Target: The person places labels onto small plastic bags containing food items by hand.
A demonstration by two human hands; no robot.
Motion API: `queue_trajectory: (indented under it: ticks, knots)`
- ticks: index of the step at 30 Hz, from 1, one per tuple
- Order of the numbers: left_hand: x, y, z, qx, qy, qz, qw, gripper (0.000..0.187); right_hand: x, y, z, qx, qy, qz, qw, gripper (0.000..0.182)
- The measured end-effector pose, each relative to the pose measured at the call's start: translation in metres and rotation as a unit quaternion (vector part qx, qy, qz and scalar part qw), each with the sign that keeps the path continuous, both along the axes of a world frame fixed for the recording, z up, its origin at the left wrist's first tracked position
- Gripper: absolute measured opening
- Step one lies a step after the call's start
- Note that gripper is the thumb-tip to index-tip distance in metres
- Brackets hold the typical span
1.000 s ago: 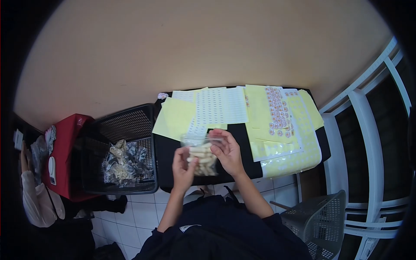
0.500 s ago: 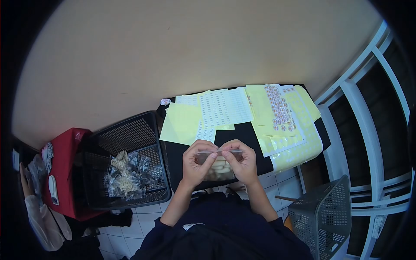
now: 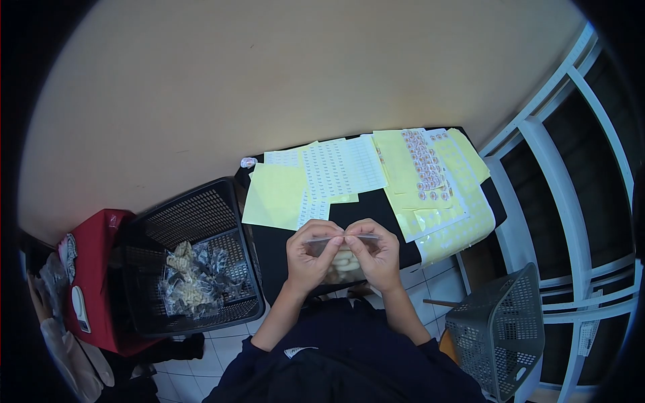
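Note:
Both hands pinch the top edge of a clear plastic bag [image 3: 345,263] in front of my body. Pale, rounded, elongated pieces fill its lower part; their kind I cannot make out. My left hand [image 3: 310,258] grips the left side of the rim, thumb and fingers closed on it. On the other side my right hand [image 3: 377,256] pinches the same rim, the two thumbs nearly meeting at the middle. Just beyond the hands, sticker sheets [image 3: 346,164] lie on the black-covered table [image 3: 359,215].
Left of the table, a black crate [image 3: 191,215] holds several clear bags [image 3: 195,282] with pale contents. A red-covered surface [image 3: 97,282] carries a white device [image 3: 80,309]. Another person's sleeve [image 3: 70,356] shows at far left. A grey basket [image 3: 497,332] stands right, beside white metal framing [image 3: 557,181].
My view has shifted slightly, so the table and sheets appear a little further left. Both hands keep their pinch on the bag's rim, with the thumbs slightly closer together.

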State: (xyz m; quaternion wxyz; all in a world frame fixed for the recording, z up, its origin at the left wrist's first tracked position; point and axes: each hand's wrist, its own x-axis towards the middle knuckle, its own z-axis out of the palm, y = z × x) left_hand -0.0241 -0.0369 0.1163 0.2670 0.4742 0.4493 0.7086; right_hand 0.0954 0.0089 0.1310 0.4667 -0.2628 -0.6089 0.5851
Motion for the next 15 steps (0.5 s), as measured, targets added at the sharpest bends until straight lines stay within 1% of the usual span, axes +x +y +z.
queue_trajectory:
  ticks: [4,8,11,15]
  knots:
    - [-0.002,0.001,0.003,0.005,0.010,-0.029,1.000,0.009,0.004,0.003,0.004,0.014,0.002,0.023,1.000,0.009]
    - [-0.001,0.004,0.005,0.012,0.014,-0.031,0.999,0.009,0.005,0.008,0.004,0.000,-0.002,0.034,0.999,0.008]
    - [0.002,0.009,0.004,0.007,0.000,-0.025,1.000,0.010,0.006,0.015,0.004,0.025,-0.011,0.040,0.999,0.008]
    - [0.007,0.019,0.005,0.005,-0.008,-0.019,1.000,0.009,0.009,0.024,0.005,0.003,-0.008,0.036,0.999,0.008]
